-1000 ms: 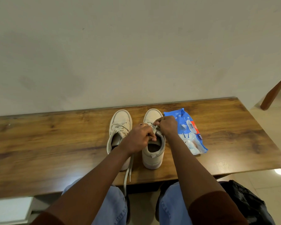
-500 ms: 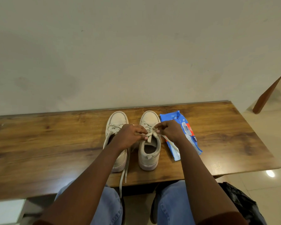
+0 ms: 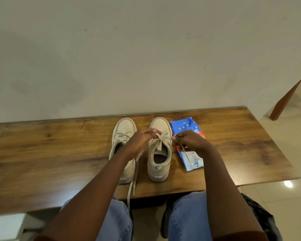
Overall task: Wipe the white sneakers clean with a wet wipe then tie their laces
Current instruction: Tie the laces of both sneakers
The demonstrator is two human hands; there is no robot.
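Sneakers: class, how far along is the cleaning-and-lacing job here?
Wiping looks finished: no loose wipe shows, only the wipe pack. In hand: the left hand and right hand pinch lace ends on the right sneaker. Left: finish that knot, then the left sneaker, whose lace trails off the table.

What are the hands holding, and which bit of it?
The laces of the right-hand sneaker. The left hand pinches one strand near the knot; the right hand pinches the other strand, its loose end trailing over the blue wipes pack.
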